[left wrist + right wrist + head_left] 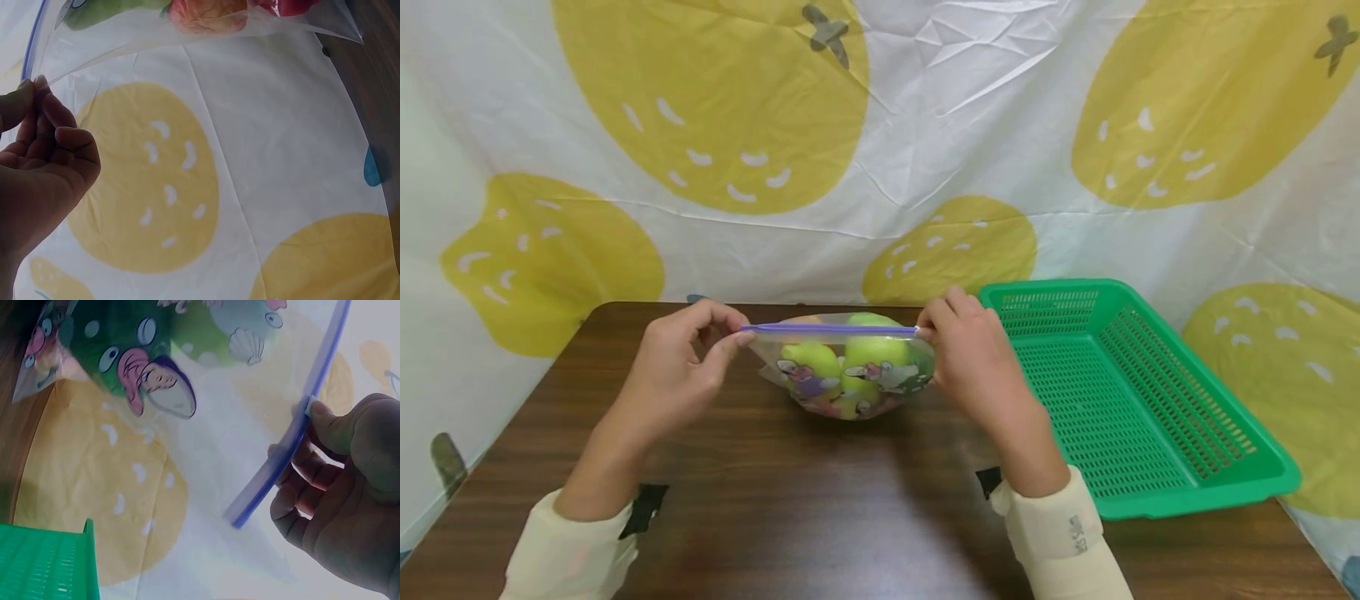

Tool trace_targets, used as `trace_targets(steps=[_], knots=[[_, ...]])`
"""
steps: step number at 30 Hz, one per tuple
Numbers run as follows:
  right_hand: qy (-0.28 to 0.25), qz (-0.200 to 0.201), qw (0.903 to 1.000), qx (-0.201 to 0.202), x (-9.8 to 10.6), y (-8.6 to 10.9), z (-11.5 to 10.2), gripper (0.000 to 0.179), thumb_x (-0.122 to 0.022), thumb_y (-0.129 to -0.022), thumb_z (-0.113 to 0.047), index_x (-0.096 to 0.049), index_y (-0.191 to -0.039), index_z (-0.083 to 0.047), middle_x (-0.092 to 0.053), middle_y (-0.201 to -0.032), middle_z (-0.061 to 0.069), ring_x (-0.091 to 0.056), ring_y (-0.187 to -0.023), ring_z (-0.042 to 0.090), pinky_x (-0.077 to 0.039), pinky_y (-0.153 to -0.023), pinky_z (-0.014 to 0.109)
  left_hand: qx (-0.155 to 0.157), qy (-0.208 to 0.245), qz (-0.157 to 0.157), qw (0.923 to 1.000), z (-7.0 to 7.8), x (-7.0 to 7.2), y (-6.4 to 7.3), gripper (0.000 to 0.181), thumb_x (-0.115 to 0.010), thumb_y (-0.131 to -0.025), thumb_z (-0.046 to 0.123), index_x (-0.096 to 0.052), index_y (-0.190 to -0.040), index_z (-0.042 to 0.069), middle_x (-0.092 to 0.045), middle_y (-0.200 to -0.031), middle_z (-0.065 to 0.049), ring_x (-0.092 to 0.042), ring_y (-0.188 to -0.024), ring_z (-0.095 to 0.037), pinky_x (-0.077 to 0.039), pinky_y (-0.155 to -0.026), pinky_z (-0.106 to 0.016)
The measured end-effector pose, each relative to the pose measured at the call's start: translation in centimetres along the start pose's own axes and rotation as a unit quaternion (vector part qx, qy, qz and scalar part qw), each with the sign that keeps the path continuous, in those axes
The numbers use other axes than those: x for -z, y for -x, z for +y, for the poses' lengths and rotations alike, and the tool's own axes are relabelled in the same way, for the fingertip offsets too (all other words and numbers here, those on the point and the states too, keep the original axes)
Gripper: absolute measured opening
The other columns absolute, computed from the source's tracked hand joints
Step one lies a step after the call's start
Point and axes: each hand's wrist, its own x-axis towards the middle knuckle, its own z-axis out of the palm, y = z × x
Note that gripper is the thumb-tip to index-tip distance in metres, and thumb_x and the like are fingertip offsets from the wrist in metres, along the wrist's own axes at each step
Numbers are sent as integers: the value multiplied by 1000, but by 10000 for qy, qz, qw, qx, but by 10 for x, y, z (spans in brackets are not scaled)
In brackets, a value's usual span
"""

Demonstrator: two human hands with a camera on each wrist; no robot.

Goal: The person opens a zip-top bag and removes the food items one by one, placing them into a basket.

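Note:
A clear zip bag [891,379] with cartoon prints hangs between both hands above the table, its purple zip strip [831,328] stretched level across the top. Inside are yellow-green fruit-like pieces [808,357]; the left wrist view also shows an orange-pink piece [206,14] and a red one [287,6]. My left hand [673,367] pinches the strip's left end between thumb and fingertips. At the other end, my right hand [977,358] pinches the strip, thumb on a small white slider [309,405], with a length of strip running on past the fingers.
A green perforated plastic basket [1105,408] stands on the right of the brown wooden table [760,517], close beside my right forearm. Behind the table hangs a white cloth [760,250] printed with big yellow lemons.

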Motion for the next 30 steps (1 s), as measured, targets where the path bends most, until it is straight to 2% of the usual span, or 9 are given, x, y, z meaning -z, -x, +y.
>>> trace_targets(steps=[15,22,26,30], knots=[[-212,307,9976,-583,13,3,24,8,-59,-100,-11,-65,-95,-9,-54,-102,11,-55,-89,36,-45,-74,50,66,-13,229,9997,-9,8,-1,7,-71,-90,-2,-66,-90,3,-61,-74,-5,-41,-56,-6,-34,-51,-17],[-149,22,9947,-1022,19,6,29,7,-57,-101,-11,-64,-102,-11,-50,-99,10,-54,-82,31,-47,-61,45,136,-33,304,9994,-10,11,-2,9,-71,-90,-2,-64,-88,3,-55,-71,-3,-37,-54,-6,-31,-49,-19],[-59,-139,9937,-1115,21,6,27,7,-57,-101,-13,-64,-102,-14,-53,-97,7,-56,-77,30,-47,-60,44,183,-11,111,9998,-11,13,-2,7,-69,-92,-1,-63,-91,2,-59,-74,-5,-40,-56,-7,-34,-51,-19],[4,-454,9937,-1027,23,9,22,5,-58,-102,-14,-63,-102,-14,-56,-96,4,-57,-77,28,-48,-61,43,286,18,-402,9988,-12,21,0,10,-68,-93,1,-60,-99,4,-62,-81,-5,-48,-64,-6,-39,-57,-18]])
